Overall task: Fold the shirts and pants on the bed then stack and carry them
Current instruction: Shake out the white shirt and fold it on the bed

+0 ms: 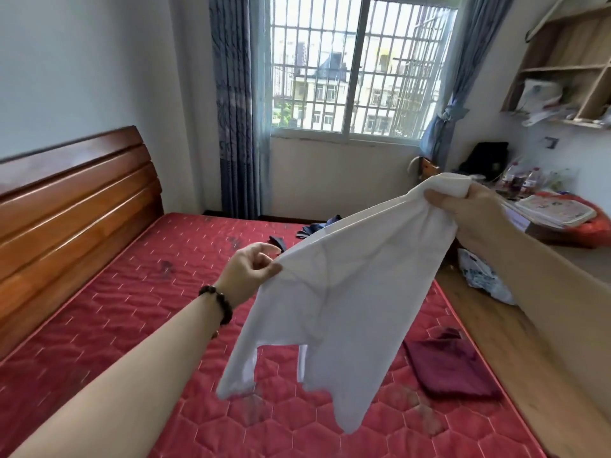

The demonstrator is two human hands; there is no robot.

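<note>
A white shirt hangs in the air over the red quilted bed, stretched between both hands. My left hand pinches one edge of it at the lower left. My right hand grips a bunched part of it higher up on the right. The shirt's lower part dangles loose above the mattress. A dark red folded garment lies on the bed near its right edge. A dark blue crumpled garment lies at the far side of the bed, partly hidden behind the shirt.
A wooden headboard runs along the left. Past the bed's right edge is wood floor with a plastic bag. A cluttered desk and wall shelf stand at the right. The barred window is straight ahead.
</note>
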